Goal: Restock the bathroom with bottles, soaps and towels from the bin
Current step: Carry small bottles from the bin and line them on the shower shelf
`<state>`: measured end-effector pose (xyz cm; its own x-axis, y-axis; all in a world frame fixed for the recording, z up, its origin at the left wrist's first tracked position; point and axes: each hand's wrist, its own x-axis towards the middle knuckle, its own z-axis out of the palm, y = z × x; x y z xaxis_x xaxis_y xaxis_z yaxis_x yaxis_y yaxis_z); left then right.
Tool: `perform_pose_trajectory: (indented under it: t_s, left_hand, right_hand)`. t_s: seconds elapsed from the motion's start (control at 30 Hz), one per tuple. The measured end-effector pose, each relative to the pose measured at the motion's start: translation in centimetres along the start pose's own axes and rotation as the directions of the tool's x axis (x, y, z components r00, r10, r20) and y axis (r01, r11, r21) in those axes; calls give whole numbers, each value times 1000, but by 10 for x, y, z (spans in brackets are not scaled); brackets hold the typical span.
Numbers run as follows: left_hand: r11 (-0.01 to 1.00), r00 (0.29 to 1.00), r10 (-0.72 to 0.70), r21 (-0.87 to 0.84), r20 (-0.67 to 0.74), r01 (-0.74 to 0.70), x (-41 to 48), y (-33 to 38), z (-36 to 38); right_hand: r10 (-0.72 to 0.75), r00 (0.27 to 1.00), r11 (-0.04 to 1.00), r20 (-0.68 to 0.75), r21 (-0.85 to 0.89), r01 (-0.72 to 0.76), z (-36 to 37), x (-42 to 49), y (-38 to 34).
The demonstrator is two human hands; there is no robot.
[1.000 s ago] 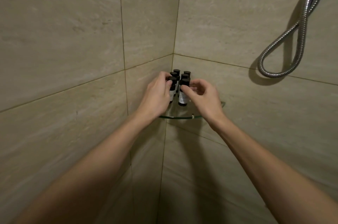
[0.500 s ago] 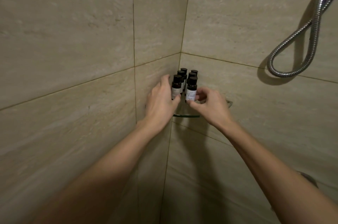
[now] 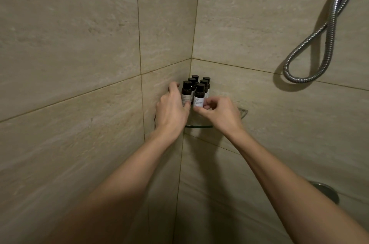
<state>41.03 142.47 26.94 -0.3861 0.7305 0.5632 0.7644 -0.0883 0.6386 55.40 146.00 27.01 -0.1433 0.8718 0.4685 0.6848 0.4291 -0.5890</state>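
Several small dark bottles (image 3: 196, 88) with black caps and white labels stand upright in a tight cluster on a glass corner shelf (image 3: 242, 113) in the tiled shower corner. My left hand (image 3: 171, 110) wraps the front left bottle (image 3: 186, 94), thumb against its label. My right hand (image 3: 219, 113) pinches the lower part of the front right bottle (image 3: 199, 96) between thumb and fingers. Both hands cover most of the shelf and the bottles' bases.
A chrome shower hose (image 3: 311, 48) hangs in a loop on the right wall. A round metal fitting (image 3: 327, 192) shows at the lower right behind my right forearm. Beige tiled walls meet in the corner (image 3: 194, 24) behind the shelf.
Both hands have slid lower on the front bottles, uncovering caps and labels. The view has shifted slightly, and the metal fitting has come into sight at the lower right.
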Motion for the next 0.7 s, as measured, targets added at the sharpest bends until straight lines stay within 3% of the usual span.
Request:
perform_pose_trajectory:
  t_s: [0.7]
  left_hand:
    - [1000,999,4,23,-37,-3,-6,2,0]
  right_hand:
    - [19,999,996,-42,-82,-22,5,-1,-7]
